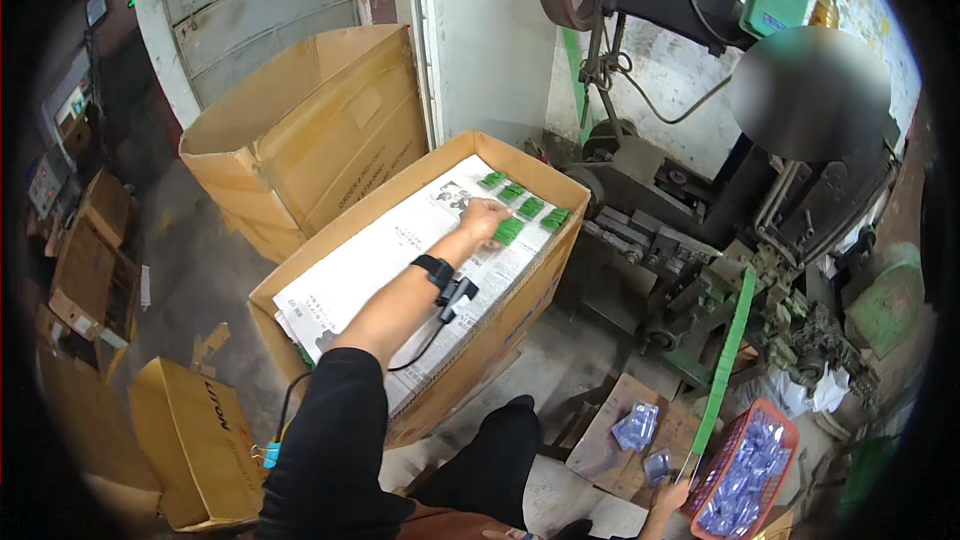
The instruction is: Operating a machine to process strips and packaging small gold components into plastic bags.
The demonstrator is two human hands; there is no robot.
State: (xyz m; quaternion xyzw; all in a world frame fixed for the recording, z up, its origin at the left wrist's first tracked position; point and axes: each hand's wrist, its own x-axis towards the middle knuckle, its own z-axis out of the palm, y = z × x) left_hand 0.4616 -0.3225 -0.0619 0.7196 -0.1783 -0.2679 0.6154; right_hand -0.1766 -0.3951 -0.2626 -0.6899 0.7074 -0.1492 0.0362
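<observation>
My left hand (483, 220) reaches over a large cardboard box (510, 325), its fingers around a small pack with green contents (508, 231). The pack rests on the white printed sheet (370, 250) in the box. Several similar green packs (530, 207) lie in rows at the sheet's far right end. Low on the right, my right hand (665, 496) is closed at the lower end of a long green strip (725, 370). Thin metal prongs show between the hand and the strip; what they belong to is too small to tell.
Beside my right hand stands a red basket (786, 430) of clear bluish plastic packs; more packs (636, 427) lie on flat cardboard (590, 448). A greasy machine (660, 210) fills the right. A tall open carton (330, 130) stands behind the box, another carton (190, 440) at lower left.
</observation>
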